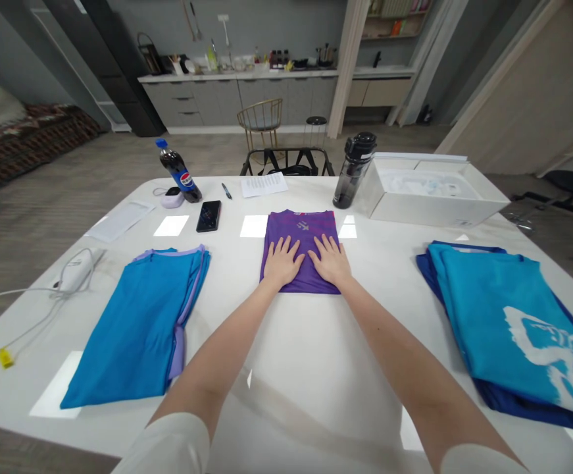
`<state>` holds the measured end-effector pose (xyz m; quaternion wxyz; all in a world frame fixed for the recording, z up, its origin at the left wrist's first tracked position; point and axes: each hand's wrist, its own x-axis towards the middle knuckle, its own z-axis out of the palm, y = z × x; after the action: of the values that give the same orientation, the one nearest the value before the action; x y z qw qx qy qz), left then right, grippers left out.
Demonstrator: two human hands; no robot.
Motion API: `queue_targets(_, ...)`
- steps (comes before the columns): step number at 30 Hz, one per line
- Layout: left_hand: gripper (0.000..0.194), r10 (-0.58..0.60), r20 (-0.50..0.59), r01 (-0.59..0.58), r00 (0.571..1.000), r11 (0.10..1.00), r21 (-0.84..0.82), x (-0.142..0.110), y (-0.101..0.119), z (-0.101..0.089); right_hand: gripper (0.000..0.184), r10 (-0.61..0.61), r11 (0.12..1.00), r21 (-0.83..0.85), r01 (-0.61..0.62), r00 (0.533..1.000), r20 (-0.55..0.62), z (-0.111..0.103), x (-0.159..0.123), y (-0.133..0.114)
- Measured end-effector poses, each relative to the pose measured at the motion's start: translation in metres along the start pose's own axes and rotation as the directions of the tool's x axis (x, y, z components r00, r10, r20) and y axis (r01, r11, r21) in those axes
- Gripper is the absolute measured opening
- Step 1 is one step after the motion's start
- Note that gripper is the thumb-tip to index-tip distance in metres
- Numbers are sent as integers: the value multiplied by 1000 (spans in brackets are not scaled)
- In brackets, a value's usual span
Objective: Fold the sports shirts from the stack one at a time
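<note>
A purple T-shirt point(303, 247) lies folded into a neat rectangle in the middle of the white table, its collar at the far edge and a small grey print below it. My left hand point(283, 263) rests flat on its left half with fingers spread. On the right half, my right hand point(330, 261) is pressed flat too, fingers apart. Neither hand grips the cloth. Blue folded shirts point(135, 322) with a lilac one beneath lie to the left. Over on the right is a stack of folded shirts point(493, 316), turquoise with a white print on top and dark blue below.
Along the table's point(310, 368) far side stand a cola bottle point(180, 172), a phone point(209, 216), a pen point(226, 191), a paper sheet point(265, 185), a dark tumbler point(354, 172) and an open white box point(424, 201). A power strip point(76, 271) with cables lies at the left.
</note>
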<state>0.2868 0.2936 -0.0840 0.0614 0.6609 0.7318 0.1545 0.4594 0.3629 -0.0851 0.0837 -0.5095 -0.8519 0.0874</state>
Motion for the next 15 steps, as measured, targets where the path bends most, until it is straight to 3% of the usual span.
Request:
queue_targets(6, 51, 148, 17, -148, 989, 989, 9, -30, 8, -6, 60, 60, 997, -42, -61, 998, -27, 0, -44, -19)
queue_targets(10, 55, 76, 9, -76, 997, 997, 19, -50, 14, -3, 63, 48, 998, -31, -49, 999, -13, 0, -70, -27)
queue_targets(15, 65, 66, 45, -67, 997, 997, 38, -73, 8, -9, 70, 47, 997, -56, -47, 999, -2, -7, -91, -14)
